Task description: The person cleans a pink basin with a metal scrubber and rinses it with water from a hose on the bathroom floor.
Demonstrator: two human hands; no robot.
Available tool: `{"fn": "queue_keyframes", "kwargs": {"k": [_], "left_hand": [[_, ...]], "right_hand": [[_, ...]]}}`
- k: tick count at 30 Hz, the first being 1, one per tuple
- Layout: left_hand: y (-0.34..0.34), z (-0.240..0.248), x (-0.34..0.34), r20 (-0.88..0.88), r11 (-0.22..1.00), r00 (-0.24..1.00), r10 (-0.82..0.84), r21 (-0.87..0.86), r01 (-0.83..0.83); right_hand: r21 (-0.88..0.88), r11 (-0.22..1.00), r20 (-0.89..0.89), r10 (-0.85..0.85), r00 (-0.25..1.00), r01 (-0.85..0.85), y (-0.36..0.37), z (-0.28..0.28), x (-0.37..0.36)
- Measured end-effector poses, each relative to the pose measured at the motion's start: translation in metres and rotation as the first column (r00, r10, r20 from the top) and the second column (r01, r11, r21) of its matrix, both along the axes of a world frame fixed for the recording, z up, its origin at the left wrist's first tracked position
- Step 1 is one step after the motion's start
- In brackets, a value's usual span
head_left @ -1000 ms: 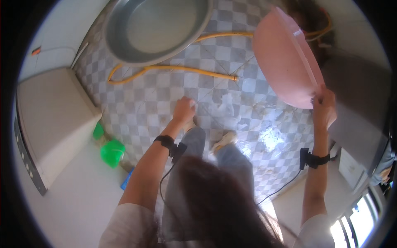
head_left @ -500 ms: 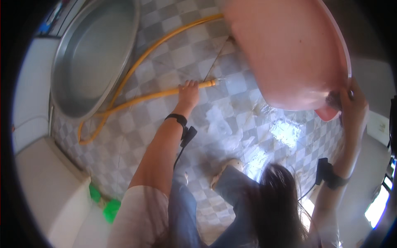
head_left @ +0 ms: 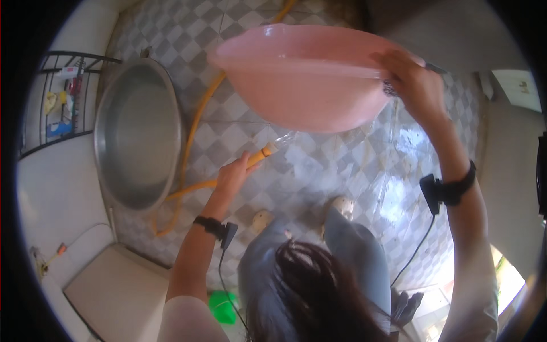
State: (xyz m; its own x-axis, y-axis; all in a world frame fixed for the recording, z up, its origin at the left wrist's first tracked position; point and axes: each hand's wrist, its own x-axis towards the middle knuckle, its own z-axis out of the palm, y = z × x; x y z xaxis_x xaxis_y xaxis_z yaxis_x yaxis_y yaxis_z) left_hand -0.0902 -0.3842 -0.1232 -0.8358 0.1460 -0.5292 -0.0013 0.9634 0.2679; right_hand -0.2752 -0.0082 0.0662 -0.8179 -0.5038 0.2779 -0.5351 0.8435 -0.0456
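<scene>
My left hand point(head_left: 232, 174) is wrapped round a yellow hose point(head_left: 257, 159) just behind its end. Clear water leaves the nozzle and runs toward the underside of a large pink plastic basin point(head_left: 319, 97). At the basin's right side my right hand point(head_left: 413, 82) grips the rim, with the fingers over the edge. The basin is held tilted in the air, clear of the tiles, and its far rim shows above the near one. Part of its inner wall can be seen; its bottom inside is hidden.
On the left a big oval metal tub point(head_left: 139, 137) stands on the wet checkered tile floor point(head_left: 239, 102). A black rack point(head_left: 68, 102) with small items is beyond it. A pale ledge point(head_left: 117, 288) and a green object point(head_left: 222, 306) are near my left side.
The pink basin has swung left and been tipped, so its rim and inner wall now show. My left hand with the hose has come lower and the hose end points up at the basin.
</scene>
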Motion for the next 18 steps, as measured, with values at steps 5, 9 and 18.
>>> {"fn": "queue_keyframes", "kwargs": {"k": [5, 9, 18], "left_hand": [[-0.021, 0.149, 0.023, -0.131, 0.993, 0.986, -0.106, 0.032, 0.111], [0.021, 0.222, 0.028, -0.069, 0.989, 0.986, -0.150, -0.028, 0.149], [0.060, 0.297, -0.004, -0.271, 0.999, 0.962, -0.026, 0.022, 0.034]], "right_hand": [[0.186, 0.981, 0.183, 0.017, 0.983, -0.052, -0.053, 0.024, 0.013], [0.157, 0.976, 0.262, 0.103, 0.959, -0.148, -0.083, 0.042, 0.043], [0.038, 0.993, 0.362, 0.092, 0.927, -0.114, -0.104, 0.106, 0.036]]}}
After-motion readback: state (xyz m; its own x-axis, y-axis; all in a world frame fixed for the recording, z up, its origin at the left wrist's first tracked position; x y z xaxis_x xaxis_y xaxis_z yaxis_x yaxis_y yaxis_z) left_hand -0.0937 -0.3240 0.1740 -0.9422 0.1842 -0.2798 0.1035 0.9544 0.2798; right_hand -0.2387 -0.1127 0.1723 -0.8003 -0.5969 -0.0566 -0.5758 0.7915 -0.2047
